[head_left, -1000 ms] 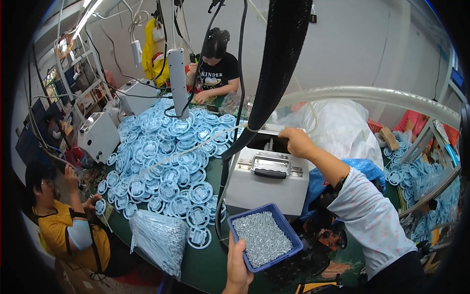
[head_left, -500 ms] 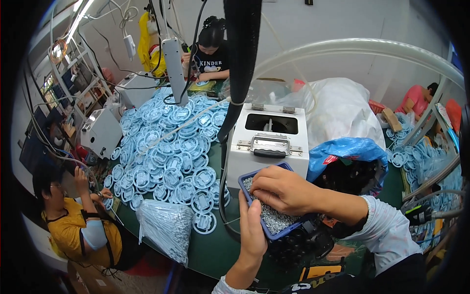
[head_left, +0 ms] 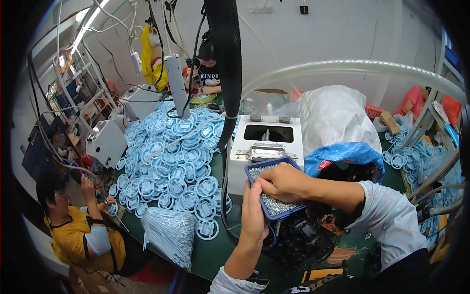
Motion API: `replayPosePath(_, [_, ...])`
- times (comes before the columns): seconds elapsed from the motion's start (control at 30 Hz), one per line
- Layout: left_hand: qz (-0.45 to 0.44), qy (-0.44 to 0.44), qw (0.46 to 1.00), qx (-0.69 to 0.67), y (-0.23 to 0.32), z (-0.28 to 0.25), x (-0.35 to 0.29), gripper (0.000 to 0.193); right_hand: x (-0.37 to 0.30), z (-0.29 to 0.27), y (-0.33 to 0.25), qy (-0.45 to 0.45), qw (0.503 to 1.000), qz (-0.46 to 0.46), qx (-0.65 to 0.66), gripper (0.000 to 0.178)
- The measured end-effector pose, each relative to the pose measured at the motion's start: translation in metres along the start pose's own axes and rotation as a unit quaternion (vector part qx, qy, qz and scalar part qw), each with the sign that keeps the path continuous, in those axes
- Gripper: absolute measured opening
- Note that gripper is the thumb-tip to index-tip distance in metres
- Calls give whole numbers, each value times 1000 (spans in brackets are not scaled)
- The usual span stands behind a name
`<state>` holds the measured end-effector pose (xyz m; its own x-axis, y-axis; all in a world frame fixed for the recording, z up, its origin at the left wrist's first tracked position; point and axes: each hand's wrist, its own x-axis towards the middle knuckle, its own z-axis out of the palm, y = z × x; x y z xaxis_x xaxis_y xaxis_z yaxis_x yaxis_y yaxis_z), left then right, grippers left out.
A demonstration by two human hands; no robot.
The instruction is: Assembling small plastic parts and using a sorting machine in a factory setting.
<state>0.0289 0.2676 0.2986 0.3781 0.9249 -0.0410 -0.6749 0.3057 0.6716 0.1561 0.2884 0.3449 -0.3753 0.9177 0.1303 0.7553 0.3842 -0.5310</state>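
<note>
A blue rectangular tray [head_left: 290, 212] full of small silver screws [head_left: 275, 207] is held up in front of the white metal machine, overlapping its lower front. My left hand [head_left: 253, 216] grips the tray along its left side, thumb at the rim. Inside the tray, my right hand [head_left: 285, 182] has its fingers bent and pressed together among the screws. Whatever the right fingertips pinch is hidden. The white machine [head_left: 239, 169] has a dark opening on top and a black handle. Below the tray lies a heap of black plastic parts [head_left: 298, 245].
Left of the machine spreads a large pile of light blue round plastic parts [head_left: 171, 157], with a clear bag of thin white sticks [head_left: 169, 232] before it. A white sack [head_left: 338, 117] and blue bag [head_left: 342, 151] stand right. A black hose [head_left: 226, 88] hangs overhead. Other people sit around.
The tray and both hands have shifted slightly farther away and to the right, now overlapping the machine's front. My right fingers remain in the screws. The whole view has tilted a little.
</note>
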Motion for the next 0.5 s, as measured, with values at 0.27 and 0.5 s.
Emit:
replayPosePath(0.27, [44,-2,998,55,4,12,33,34,37,-25,31,75,898,149,407,35])
replayPosePath(0.5, [51,26,997,58,7,17,51,33,56,-49,61,35,611,235,755,24])
